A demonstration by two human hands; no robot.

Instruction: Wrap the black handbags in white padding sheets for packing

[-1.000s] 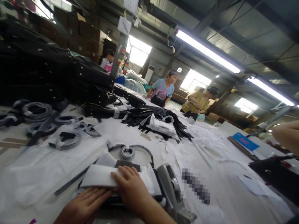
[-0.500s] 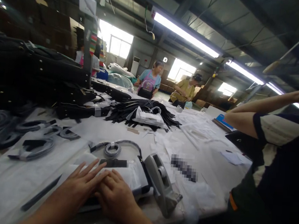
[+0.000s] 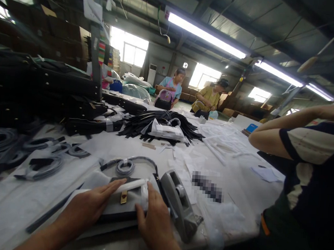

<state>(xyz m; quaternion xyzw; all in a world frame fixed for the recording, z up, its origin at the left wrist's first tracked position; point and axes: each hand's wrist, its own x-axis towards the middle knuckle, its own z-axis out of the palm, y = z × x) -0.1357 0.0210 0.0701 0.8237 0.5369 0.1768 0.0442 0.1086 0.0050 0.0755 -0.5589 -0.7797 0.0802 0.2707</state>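
A grey and black handbag with a gold clasp lies at the table's near edge, its strap arching behind it. White wrapping is bunched along its upper part. My left hand rests on the bag's left side, fingers extended toward the wrapping. On the right side, my right hand touches clear film and wrapping, thumb apart from the fingers. A coiled grey cord sits just behind the bag. Close to my right hand stands a grey tape dispenser.
Black straps are heaped at mid-table, with a white packet on them. Wrapped coils and stacked black bags are at the left. A person stands close on the right with an arm raised. Two people work across the table.
My hands have moved apart from their overlapped position. The white wrapping is now bunched upward, and the bag's grey front and gold clasp show.
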